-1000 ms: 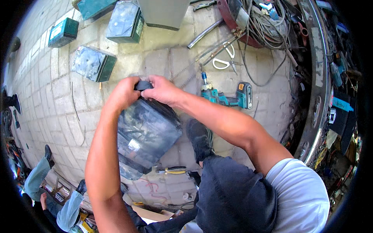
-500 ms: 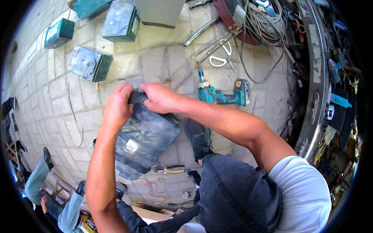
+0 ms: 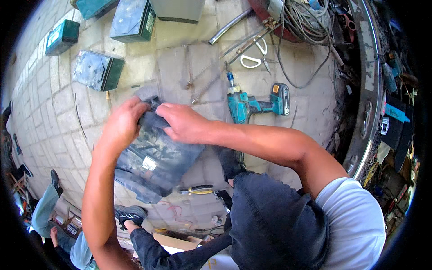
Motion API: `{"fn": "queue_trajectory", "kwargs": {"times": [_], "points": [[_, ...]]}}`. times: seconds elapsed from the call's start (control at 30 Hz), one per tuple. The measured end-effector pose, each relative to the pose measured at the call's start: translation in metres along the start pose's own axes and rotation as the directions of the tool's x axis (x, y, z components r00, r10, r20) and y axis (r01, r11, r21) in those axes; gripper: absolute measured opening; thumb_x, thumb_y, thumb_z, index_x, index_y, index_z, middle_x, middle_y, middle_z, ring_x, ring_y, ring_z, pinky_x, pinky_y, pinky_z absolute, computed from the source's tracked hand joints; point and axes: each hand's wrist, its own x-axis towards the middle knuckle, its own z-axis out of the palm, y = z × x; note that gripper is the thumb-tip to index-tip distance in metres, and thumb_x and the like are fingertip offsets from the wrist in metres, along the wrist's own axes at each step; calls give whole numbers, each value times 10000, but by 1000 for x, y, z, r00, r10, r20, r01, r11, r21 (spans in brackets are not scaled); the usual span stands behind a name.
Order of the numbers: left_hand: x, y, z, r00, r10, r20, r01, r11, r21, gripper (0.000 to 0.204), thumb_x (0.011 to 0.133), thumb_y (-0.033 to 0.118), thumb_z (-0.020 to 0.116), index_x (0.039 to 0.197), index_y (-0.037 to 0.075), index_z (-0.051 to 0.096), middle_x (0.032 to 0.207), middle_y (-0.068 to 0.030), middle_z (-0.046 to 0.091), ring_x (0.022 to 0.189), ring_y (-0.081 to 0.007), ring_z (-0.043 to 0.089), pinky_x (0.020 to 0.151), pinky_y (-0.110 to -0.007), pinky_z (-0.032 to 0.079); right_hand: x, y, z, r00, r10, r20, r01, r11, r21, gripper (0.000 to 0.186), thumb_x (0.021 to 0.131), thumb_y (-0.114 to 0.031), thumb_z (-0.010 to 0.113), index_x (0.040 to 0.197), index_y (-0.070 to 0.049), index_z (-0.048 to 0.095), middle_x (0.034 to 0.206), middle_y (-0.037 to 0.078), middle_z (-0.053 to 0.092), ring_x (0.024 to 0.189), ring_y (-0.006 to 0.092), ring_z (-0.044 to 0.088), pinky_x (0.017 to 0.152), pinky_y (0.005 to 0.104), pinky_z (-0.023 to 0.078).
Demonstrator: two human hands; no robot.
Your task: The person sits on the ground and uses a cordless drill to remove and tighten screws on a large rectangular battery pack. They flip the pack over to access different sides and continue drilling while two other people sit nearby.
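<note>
A dark, dusty plastic piece like a case or cover [image 3: 168, 155], with a small pale label, lies between my knees above the paved floor. Its exact kind is unclear. At its far end my left hand [image 3: 121, 123] has its fingers closed round the black edge. My right hand [image 3: 184, 122] grips the same edge just beside it, thumb towards the left hand. Part of the edge is hidden under my fingers. To the right of my right hand lies a teal cordless drill [image 3: 240, 107] with its battery attached.
Several box-shaped batteries, one of them a dark green battery [image 3: 62, 38], stand at the far left. White-handled scissors [image 3: 250, 61] and coiled cable [image 3: 310, 29] lie far right. Yellow-handled pliers [image 3: 196, 190] rest near my foot. Another person's leg [image 3: 42, 211] shows at the lower left.
Both hands have moved a little left with the dark plastic piece, whose far edge looks tilted differently. My left foot now shows more, and the view has shifted slightly.
</note>
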Motion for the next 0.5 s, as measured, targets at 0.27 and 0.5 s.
{"fn": "queue_trajectory", "kwargs": {"times": [0.27, 0.5], "points": [[-25, 45, 25, 983, 31, -182, -17, 997, 78, 495, 646, -8, 663, 1128, 54, 573, 1092, -136, 548, 1088, -343, 492, 942, -412, 371, -38, 16, -15, 982, 186, 32, -186, 983, 2, 549, 714, -214, 767, 1165, 6, 542, 983, 193, 618, 899, 376, 614, 849, 415, 486], [0, 72, 57, 996, 70, -62, -56, 977, 206, 353, 665, 78, 714, 1012, 74, 650, 956, -71, 577, 986, -282, 522, 864, -405, 384, -75, 41, -27, 856, 364, 367, -460, 861, 218, 504, 761, -364, 752, 1015, 44, 598, 963, 186, 638, 912, 274, 615, 813, 365, 477]]}}
